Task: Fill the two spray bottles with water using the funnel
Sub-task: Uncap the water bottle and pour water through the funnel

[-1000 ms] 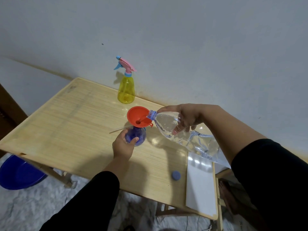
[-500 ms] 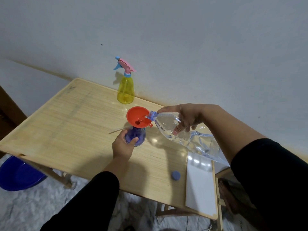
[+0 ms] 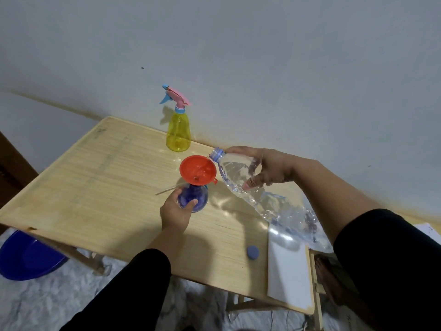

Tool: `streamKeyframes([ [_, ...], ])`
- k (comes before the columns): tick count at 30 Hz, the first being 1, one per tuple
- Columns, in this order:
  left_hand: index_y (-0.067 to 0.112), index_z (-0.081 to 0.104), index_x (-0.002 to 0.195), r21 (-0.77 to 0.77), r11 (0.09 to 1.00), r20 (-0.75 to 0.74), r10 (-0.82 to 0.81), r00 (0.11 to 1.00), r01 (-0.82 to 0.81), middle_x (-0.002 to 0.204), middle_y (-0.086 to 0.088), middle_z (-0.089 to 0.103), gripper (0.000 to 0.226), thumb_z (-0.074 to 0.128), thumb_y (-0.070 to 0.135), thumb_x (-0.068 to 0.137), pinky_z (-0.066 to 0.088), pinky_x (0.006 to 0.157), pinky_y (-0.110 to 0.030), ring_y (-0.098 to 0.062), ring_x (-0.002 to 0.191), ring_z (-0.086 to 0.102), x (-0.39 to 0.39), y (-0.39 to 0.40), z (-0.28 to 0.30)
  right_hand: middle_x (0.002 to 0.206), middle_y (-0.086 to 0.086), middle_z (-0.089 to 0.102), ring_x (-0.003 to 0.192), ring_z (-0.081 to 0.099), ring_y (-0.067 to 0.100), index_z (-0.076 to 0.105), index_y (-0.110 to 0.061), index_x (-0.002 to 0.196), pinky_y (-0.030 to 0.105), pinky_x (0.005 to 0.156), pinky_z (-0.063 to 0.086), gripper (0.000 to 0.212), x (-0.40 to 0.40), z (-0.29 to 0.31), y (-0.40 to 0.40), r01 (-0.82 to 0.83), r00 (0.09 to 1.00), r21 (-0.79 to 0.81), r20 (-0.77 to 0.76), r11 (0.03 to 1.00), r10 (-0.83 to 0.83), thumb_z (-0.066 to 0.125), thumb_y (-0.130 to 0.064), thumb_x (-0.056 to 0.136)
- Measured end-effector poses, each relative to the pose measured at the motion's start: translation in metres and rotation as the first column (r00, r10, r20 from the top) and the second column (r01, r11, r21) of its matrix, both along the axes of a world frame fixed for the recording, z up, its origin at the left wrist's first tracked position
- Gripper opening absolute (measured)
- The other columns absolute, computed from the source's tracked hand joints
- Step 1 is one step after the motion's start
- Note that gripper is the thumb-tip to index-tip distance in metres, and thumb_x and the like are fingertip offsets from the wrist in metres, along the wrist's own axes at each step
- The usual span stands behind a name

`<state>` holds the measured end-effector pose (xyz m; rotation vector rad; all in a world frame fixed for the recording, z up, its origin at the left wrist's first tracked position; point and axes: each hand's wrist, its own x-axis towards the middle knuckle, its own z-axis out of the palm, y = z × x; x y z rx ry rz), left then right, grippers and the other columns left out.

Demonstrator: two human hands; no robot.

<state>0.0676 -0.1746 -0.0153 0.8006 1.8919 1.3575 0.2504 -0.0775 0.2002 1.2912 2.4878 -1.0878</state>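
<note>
The right hand point(image 3: 265, 169) grips a tilted clear plastic water bottle point(image 3: 257, 194), mouth down-left over the orange plastic funnel point(image 3: 198, 169) in the blue spray bottle point(image 3: 194, 199) gripped by the left hand point(image 3: 175, 211).

Dim, soft light is casting faint shadows on the table point(image 3: 100, 177), glinting through the water bottle point(image 3: 262, 199), while wide-angle edges are bending.

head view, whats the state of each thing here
water bottle: uncapped, tilted, right hand pouring
funnel: seated in blue spray bottle, catching water
blue spray bottle: headless, upright, left hand holds it
yellow spray bottle: upright, sprayer on
blue cap: off, on table
</note>
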Motion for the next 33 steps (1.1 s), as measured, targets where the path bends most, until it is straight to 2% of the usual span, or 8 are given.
streamKeyframes([
  [5, 0.015, 0.06, 0.12, 0.003, 1.0, -0.011, 0.003, 1.0, -0.003, 0.112, -0.003, 0.067, 0.049, 0.077, 0.016, 0.074, 0.047, 0.093, -0.029, -0.02, 0.102, 0.063, 0.0, 0.0, 0.002, 0.104, -0.02, 0.053, 0.09, 0.059, 0.011, 0.031, -0.058, 0.133, 0.033, 0.079, 0.055, 0.086, 0.009, 0.009, -0.004, 0.118, 0.969, 0.159, -0.233, 0.98, -0.079, 0.082, -0.028, 0.07],
  [8, 0.017, 0.061, 0.118, 0.013, 1.0, -0.016, -0.007, 1.0, 0.007, 0.11, -0.002, 0.067, 0.045, 0.076, 0.015, 0.075, 0.047, 0.09, -0.027, -0.02, 0.101, 0.063, 0.0, -0.001, 0.004, 0.107, -0.016, 0.056, 0.09, 0.06, 0.008, 0.029, -0.056, 0.135, 0.037, 0.092, 0.051, 0.088, 0.02, 0.007, -0.004, 0.266, 0.912, 0.251, -0.377, 0.931, -0.158, 0.082, -0.03, 0.07],
  [14, 0.016, 0.062, 0.119, -0.014, 1.0, -0.06, -0.025, 0.998, 0.025, 0.111, -0.004, 0.068, 0.048, 0.077, 0.02, 0.073, 0.049, 0.096, -0.038, -0.022, 0.103, 0.063, -0.003, -0.001, 0.006, 0.111, -0.003, 0.054, 0.089, 0.063, 0.017, 0.024, -0.054, 0.138, 0.011, 0.077, 0.047, 0.09, 0.025, -0.015, -0.012, 0.63, 0.66, 0.242, -0.668, 0.738, -0.344, 0.08, -0.027, 0.073],
  [18, 0.015, 0.06, 0.12, -0.044, 0.998, -0.069, -0.057, 0.996, 0.055, 0.114, -0.003, 0.066, 0.05, 0.076, 0.021, 0.073, 0.049, 0.094, -0.033, -0.02, 0.104, 0.062, -0.007, 0.0, 0.007, 0.115, 0.002, 0.054, 0.085, 0.061, 0.008, 0.021, -0.049, 0.141, 0.02, 0.081, 0.051, 0.093, 0.018, -0.033, -0.018, 0.767, 0.54, 0.24, -0.742, 0.595, -0.397, 0.08, -0.028, 0.072],
  [22, 0.015, 0.062, 0.115, -0.076, 0.993, -0.084, -0.094, 0.992, 0.087, 0.111, -0.002, 0.066, 0.047, 0.077, 0.024, 0.071, 0.046, 0.08, -0.022, -0.018, 0.099, 0.062, -0.014, 0.002, 0.007, 0.111, 0.002, 0.051, 0.085, 0.06, 0.009, 0.019, -0.051, 0.14, 0.031, 0.085, 0.054, 0.095, 0.016, -0.051, -0.027, 0.861, 0.416, 0.191, -0.798, 0.471, -0.436, 0.08, -0.026, 0.072],
  [26, 0.015, 0.062, 0.107, -0.09, 0.988, -0.133, -0.137, 0.982, 0.126, 0.103, 0.0, 0.065, 0.041, 0.078, 0.026, 0.07, 0.041, 0.075, -0.023, -0.017, 0.093, 0.06, -0.019, 0.004, 0.009, 0.116, 0.003, 0.053, 0.094, 0.062, 0.014, 0.017, -0.049, 0.142, 0.021, 0.081, 0.05, 0.098, 0.015, -0.064, -0.036, 0.93, 0.268, 0.099, -0.843, 0.355, -0.467, 0.081, -0.025, 0.071],
  [29, 0.014, 0.061, 0.108, -0.091, 0.983, -0.189, -0.171, 0.967, 0.156, 0.106, -0.002, 0.064, 0.042, 0.078, 0.026, 0.071, 0.042, 0.077, -0.025, -0.012, 0.091, 0.054, -0.023, 0.005, 0.009, 0.124, 0.003, 0.05, 0.104, 0.059, 0.016, 0.015, -0.048, 0.142, 0.011, 0.082, 0.046, 0.096, 0.01, -0.066, -0.042, 0.948, 0.243, 0.104, -0.845, 0.301, -0.476, 0.08, -0.028, 0.073],
  [33, 0.011, 0.061, 0.105, -0.068, 0.976, -0.223, -0.218, 0.95, 0.208, 0.105, -0.006, 0.065, 0.042, 0.08, 0.025, 0.07, 0.041, 0.076, -0.026, -0.017, 0.09, 0.055, -0.029, 0.005, 0.007, 0.139, -0.003, 0.041, 0.117, 0.05, 0.012, 0.016, -0.038, 0.146, 0.03, 0.096, 0.047, 0.091, 0.0, -0.066, -0.054, 0.962, 0.252, 0.157, -0.828, 0.224, -0.502, 0.075, -0.027, 0.078],
])
